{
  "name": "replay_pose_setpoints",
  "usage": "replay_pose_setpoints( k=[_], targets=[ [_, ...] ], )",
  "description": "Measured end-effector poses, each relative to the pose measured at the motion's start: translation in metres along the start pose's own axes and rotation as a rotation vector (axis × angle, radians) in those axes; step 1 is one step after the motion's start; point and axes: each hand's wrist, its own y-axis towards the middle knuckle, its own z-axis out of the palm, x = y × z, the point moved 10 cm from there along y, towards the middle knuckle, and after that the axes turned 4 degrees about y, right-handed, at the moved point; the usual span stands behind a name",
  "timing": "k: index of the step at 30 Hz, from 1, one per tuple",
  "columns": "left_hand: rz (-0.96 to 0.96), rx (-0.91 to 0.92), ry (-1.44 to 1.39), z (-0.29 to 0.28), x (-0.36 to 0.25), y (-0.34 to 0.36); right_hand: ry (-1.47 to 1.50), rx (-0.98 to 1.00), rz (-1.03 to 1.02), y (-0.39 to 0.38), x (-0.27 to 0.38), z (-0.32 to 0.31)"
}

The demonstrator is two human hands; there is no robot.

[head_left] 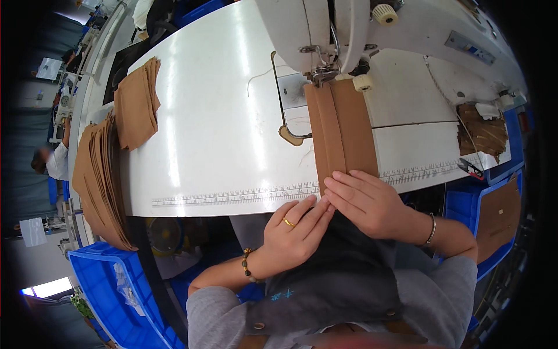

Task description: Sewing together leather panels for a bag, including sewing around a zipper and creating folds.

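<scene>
A: Grip status?
B: We see the right hand [369, 203] laid, fingers together, over the near end of the brown strip [357, 136]. The left hand [297, 232] sits just left of it, fingertips at the strip's near left corner, beside the right fingertips.
A: Pinched or only pressed?
B: We can't tell for either hand. The underside is hidden.
A: Where's the strip?
B: Under the right fingers, running straight away from the grip to the presser foot [323, 74] of the white sewing machine [290, 23]. We see a lengthwise edge down it.
A: Around the grip?
B: We have a printed ruler [244, 196] running out to both sides along the near edge of the white table [203, 128]. Well left of the grip, a fanned stack [96, 180] of brown pieces, a smaller stack [136, 104] beyond it. Off right, red-and-black snips [471, 168], with a dark brown bundle [481, 134] just past them. Lower left of the grip, a blue bin [99, 270].
</scene>
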Motion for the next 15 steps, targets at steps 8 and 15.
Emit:
replay_pose_setpoints(
  k=[8,15],
  targets=[
    [-0.130,0.146,-0.246,0.002,0.048,0.032,-0.133,-0.164,-0.049,-0.023,0.007,0.003],
    [-0.006,0.130,0.172,0.045,0.091,0.106,-0.133,-0.192,-0.030,-0.026,0.007,0.000]
  ],
)
